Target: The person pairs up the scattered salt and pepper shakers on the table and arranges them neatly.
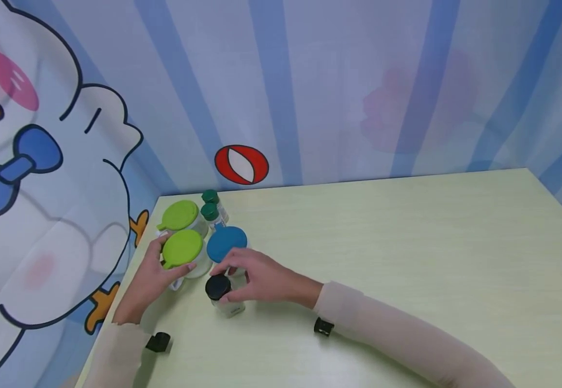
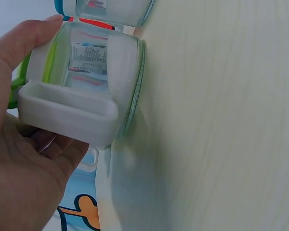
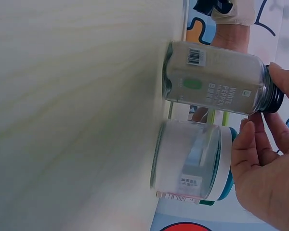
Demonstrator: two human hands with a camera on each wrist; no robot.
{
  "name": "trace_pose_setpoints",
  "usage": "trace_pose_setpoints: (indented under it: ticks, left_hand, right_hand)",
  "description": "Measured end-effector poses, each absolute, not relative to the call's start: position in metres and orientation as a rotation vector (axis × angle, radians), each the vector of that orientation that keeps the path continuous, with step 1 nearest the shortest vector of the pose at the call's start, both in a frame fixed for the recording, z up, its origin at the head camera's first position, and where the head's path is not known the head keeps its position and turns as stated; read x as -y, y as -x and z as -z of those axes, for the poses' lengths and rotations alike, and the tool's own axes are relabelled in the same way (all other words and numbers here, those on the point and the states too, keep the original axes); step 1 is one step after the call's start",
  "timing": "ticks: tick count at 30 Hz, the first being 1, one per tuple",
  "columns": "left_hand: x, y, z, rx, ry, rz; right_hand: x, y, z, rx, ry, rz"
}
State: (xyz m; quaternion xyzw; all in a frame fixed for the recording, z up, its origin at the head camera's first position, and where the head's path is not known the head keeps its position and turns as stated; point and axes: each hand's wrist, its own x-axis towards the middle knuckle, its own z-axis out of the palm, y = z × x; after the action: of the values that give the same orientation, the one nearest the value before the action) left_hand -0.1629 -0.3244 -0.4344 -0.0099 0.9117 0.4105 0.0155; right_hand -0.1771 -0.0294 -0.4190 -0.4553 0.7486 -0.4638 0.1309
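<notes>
In the head view my left hand [image 1: 150, 283] grips the nearer green-lidded jar [image 1: 182, 248] around its lid. The left wrist view shows this clear jar's white handle [image 2: 67, 110] and white contents at its bottom. My right hand [image 1: 268, 277] pinches the black cap of a square glass white pepper bottle [image 3: 216, 79], whose base is at the tabletop. A blue-lidded jar [image 1: 227, 243] stands just behind that bottle, close to the right fingers. Another green-lidded jar [image 1: 180, 214] stands behind the one in my left hand.
Two small green-capped bottles, one nearer [image 1: 210, 212] and one farther [image 1: 210, 196], stand by the jars near the table's back edge. The pale table [image 1: 397, 242] extends to the right. A cartoon-printed wall [image 1: 319, 108] borders its back and left.
</notes>
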Motion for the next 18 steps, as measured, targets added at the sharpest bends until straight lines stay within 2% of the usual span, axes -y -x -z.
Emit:
trace_pose_setpoints:
  ticks: [8, 18]
  left_hand:
    - [0.321, 0.163, 0.432, -2.810, 0.068, -1.268]
    - [0.319, 0.163, 0.431, -2.781, 0.087, -1.254]
  right_hand:
    - [0.017, 0.177, 0.421, -1.955, 1.174, 1.440]
    - [0.013, 0.176, 0.423, -1.853, 1.133, 1.449]
